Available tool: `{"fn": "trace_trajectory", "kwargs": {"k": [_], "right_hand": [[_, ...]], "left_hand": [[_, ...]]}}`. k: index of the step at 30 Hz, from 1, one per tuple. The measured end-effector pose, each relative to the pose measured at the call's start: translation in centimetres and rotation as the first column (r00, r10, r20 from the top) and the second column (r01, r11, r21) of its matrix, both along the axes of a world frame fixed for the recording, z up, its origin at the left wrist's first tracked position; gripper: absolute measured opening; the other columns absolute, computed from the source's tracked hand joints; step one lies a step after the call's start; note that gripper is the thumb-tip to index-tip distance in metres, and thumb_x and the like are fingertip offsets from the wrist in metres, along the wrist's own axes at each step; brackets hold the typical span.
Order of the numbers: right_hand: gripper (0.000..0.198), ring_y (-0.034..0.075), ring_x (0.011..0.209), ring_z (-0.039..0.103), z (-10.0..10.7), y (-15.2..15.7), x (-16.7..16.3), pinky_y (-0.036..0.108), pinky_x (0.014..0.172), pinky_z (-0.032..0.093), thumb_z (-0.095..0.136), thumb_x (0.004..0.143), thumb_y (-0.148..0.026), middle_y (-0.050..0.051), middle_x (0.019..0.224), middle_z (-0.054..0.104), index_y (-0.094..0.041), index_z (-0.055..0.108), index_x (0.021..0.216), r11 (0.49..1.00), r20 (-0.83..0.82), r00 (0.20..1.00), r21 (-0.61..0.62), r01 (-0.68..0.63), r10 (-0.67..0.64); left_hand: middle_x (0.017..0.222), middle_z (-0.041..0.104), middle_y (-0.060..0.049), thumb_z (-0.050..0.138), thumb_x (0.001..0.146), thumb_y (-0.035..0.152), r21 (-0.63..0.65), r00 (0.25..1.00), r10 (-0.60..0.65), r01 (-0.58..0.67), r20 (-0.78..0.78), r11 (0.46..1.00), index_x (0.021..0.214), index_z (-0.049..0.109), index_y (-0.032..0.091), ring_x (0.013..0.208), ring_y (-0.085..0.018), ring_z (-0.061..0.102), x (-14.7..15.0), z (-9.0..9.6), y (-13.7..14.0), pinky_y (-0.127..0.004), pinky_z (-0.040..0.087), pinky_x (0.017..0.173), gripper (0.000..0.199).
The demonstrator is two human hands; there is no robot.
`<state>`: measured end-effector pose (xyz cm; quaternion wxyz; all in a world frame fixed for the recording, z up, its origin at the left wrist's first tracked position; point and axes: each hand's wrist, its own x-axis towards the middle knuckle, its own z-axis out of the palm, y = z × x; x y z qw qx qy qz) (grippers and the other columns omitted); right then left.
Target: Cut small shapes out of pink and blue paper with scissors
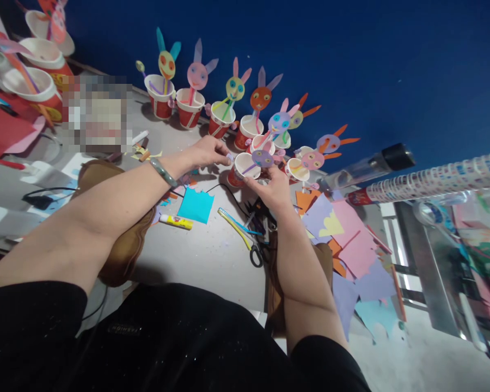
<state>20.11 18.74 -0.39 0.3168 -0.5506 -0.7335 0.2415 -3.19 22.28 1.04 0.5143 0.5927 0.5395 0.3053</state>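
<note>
A paper cup (pixel 245 165) with a white inside and red outside sits before me, a purple paper rabbit head (pixel 263 158) with pink ears at its rim. My right hand (pixel 273 188) is closed round the cup's right side, the thumb along its front. At the cup's left edge, my left hand (pixel 209 152) pinches a small purple paper piece (pixel 229 157); whether that piece touches the cup I cannot tell. Just behind stands another cup with a lilac rabbit head (pixel 279 123).
More rabbit cups (pixel 190 103) line the blue wall (pixel 330 49). Blue paper (pixel 196 204), a glue stick (pixel 176 221) and scissors (pixel 256 255) lie nearer me. Coloured paper sheets (pixel 355 245) and a long stack of cups (pixel 433 177) are on the right.
</note>
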Motion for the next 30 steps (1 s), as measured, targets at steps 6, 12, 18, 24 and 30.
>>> {"fn": "trace_trajectory", "kwargs": {"k": [6,12,18,24,30], "right_hand": [[0.055,0.028,0.091,0.073,0.19,-0.09,-0.07,0.044,0.088,0.057,0.077,0.071,-0.047,0.011,0.101,0.079,-0.016,0.069,0.116,1.0,0.013,1.0,0.013,-0.006,0.006],[0.055,0.027,0.091,0.073,0.17,-0.14,-0.05,0.044,0.088,0.057,0.077,0.072,-0.048,0.01,0.102,0.079,-0.017,0.069,0.117,1.0,0.014,1.0,0.017,-0.011,0.011],[0.056,0.028,0.092,0.073,0.13,-0.16,-0.07,0.044,0.088,0.058,0.078,0.071,-0.049,0.01,0.102,0.078,-0.017,0.069,0.116,1.0,0.001,1.0,0.0,-0.006,0.006],[0.053,0.027,0.09,0.073,0.28,-0.22,-0.18,0.044,0.088,0.057,0.078,0.072,-0.046,0.009,0.101,0.078,-0.017,0.069,0.116,1.0,-0.007,1.0,0.002,-0.015,0.015],[0.051,0.027,0.09,0.072,0.2,-0.12,-0.08,0.042,0.087,0.056,0.077,0.072,-0.047,0.01,0.098,0.077,-0.016,0.069,0.112,1.0,0.016,1.0,0.009,-0.003,0.002]], "left_hand": [[0.062,0.06,0.0,0.073,0.076,0.017,0.01,0.999,-0.004,0.004,-0.032,1.0,0.071,0.071,0.013,0.056,-0.01,0.048,0.07,0.06,-0.13,-0.027,0.039,0.062,0.007],[0.06,0.058,0.001,0.073,0.074,0.014,0.013,0.999,0.033,-0.032,-0.022,0.999,0.068,0.071,0.012,0.058,-0.009,0.048,0.29,0.3,-0.36,-0.027,0.04,0.066,0.007],[0.064,0.064,0.0,0.078,0.069,0.011,0.006,1.0,-0.011,0.011,-0.001,1.0,0.076,0.074,0.014,0.058,-0.009,0.049,0.1,0.09,-0.03,-0.026,0.04,0.065,0.009],[0.063,0.062,-0.001,0.074,0.078,0.016,0.025,1.0,0.022,-0.022,-0.016,0.999,0.073,0.072,0.014,0.06,-0.01,0.05,0.22,0.27,-0.24,-0.029,0.041,0.066,0.006],[0.074,0.068,-0.003,0.075,0.074,0.013,0.039,1.0,-0.023,0.022,0.021,0.999,0.08,0.072,0.014,0.068,-0.012,0.056,0.02,-0.23,0.03,-0.032,0.046,0.073,0.007]]}}
